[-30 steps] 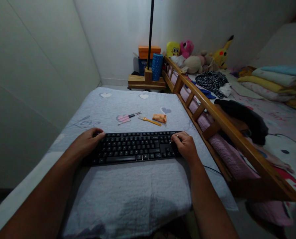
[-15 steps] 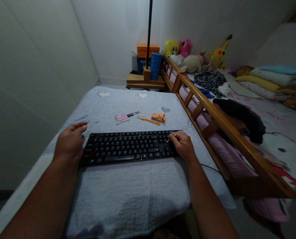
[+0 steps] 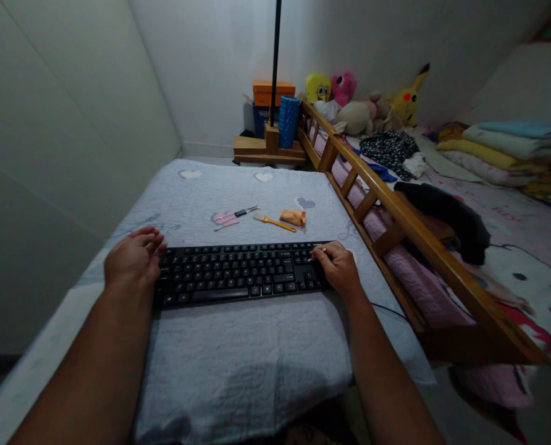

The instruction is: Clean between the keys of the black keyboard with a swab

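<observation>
Two hands are resting at the ends of a black keyboard [image 3: 238, 272] that is lying on a pale blue blanket [image 3: 238, 352]. The left hand [image 3: 133, 264] is touching the left end, its fingers loose and a little apart. The right hand [image 3: 339, 269] is sitting on the right end, pinching a small white stick [image 3: 320, 251]. Behind the keyboard a yellow brush [image 3: 274, 222], an orange cloth [image 3: 293, 217] and a pink tool [image 3: 229, 217] are lying near each other.

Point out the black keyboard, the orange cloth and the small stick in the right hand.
black keyboard [image 3: 238, 275]: head view, on the middle key rows.
orange cloth [image 3: 293, 217]: head view, centre of the crumpled fabric.
small stick [image 3: 320, 251]: head view, on the pale tip above the right hand [image 3: 338, 270].
</observation>
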`<act>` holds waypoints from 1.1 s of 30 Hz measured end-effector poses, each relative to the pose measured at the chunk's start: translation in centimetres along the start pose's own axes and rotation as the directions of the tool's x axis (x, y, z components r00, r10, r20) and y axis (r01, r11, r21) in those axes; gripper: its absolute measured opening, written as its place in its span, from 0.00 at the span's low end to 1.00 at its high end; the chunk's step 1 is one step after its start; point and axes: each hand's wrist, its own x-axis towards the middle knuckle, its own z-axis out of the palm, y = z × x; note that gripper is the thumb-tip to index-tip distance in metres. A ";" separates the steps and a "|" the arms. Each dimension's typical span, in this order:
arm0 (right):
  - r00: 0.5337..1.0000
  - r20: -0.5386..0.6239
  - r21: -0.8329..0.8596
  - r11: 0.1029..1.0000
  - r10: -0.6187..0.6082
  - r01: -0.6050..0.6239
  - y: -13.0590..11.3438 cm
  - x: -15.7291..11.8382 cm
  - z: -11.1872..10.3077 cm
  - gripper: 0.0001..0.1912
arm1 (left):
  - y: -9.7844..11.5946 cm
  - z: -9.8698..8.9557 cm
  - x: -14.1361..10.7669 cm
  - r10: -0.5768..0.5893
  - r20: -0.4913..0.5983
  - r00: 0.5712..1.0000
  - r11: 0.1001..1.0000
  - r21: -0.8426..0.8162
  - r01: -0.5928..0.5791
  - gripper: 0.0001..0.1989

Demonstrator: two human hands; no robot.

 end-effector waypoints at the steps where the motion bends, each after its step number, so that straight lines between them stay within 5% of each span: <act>1: 1.000 -0.002 0.000 1.000 0.002 -0.002 0.0 0.0 0.0 0.12 | 0.2 0.0 -0.1 -0.057 -0.051 0.997 0.997 -0.045 0.055 0.11; 8: 1.000 -0.013 0.006 1.000 0.008 -0.008 -0.1 -0.1 0.1 0.12 | 0.8 -0.7 -0.4 -0.238 -0.072 0.969 0.938 -0.277 0.210 0.15; 21: 1.000 -0.019 0.005 1.000 0.016 -0.016 -0.1 0.0 0.2 0.12 | -0.2 -2.3 0.4 -0.157 0.085 0.984 0.866 -0.467 0.179 0.10; 33: 0.999 -0.026 0.023 0.999 0.027 -0.026 -0.3 -0.1 0.3 0.12 | -0.5 -2.6 0.9 -0.160 0.080 0.984 0.843 -0.508 0.178 0.08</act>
